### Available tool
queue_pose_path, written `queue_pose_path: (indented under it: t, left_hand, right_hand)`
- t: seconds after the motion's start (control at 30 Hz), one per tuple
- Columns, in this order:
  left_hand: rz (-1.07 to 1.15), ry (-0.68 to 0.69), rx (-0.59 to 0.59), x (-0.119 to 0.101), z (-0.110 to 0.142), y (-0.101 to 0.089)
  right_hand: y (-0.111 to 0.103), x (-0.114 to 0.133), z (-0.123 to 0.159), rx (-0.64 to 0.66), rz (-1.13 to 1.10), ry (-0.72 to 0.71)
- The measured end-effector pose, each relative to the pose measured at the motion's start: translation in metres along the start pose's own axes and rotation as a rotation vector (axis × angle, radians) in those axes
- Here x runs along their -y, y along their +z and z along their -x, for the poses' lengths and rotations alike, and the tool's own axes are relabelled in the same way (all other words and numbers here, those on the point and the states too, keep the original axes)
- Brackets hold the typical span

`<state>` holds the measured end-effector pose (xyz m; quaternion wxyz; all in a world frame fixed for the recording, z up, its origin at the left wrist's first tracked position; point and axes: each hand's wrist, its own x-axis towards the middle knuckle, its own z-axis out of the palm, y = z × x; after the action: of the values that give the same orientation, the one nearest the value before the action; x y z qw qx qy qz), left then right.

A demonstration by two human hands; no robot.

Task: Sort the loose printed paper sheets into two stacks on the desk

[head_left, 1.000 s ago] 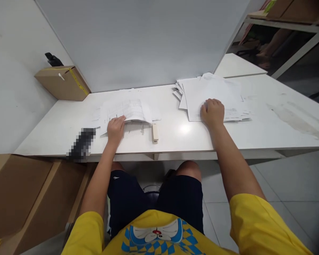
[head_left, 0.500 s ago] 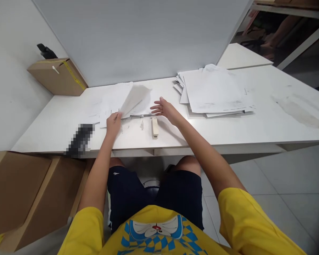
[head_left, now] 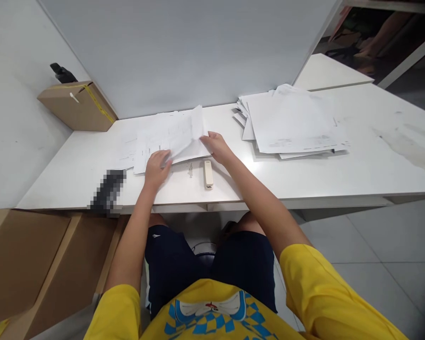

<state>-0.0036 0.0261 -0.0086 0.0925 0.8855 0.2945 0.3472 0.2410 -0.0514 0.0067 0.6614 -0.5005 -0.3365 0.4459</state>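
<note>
On the white table in front of me lies a small bundle of printed sheets. My left hand is closed on the bundle's near left corner and lifts it a little. My right hand pinches the bundle's right edge. A cream stapler lies just below my right hand, apart from both hands. A larger, loose stack of white papers rests to the right, untouched.
A cardboard box with a black item on top sits at the table's back left. A blurred dark object lies at the near left edge. Cardboard boxes stand on the floor to my left. A grey partition closes off the back.
My right hand left the big stack on the right, crossed over the table and took hold of the left bundle's right edge. My left hand kept its grip on the bundle.
</note>
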Motion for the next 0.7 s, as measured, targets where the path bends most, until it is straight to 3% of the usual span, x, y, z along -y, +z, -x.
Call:
queue_pose_path:
  t: [0.1, 0.2, 0.4, 0.7]
  left_hand:
    - [-0.069, 0.123, 0.124, -0.005, -0.001, 0.001]
    - [-0.098, 0.133, 0.174, -0.007, 0.000, 0.000]
    - [-0.097, 0.109, 0.178, -0.008, 0.001, -0.002]
    - [-0.131, 0.024, 0.160, 0.002, 0.002, 0.007]
  right_hand:
    - [0.005, -0.001, -0.002, -0.024, -0.039, -0.018]
    - [0.005, -0.002, -0.003, -0.069, 0.015, -0.028]
    - [0.000, 0.000, 0.000, -0.170, 0.201, -0.037]
    - [-0.011, -0.005, -0.004, -0.251, 0.204, -0.183]
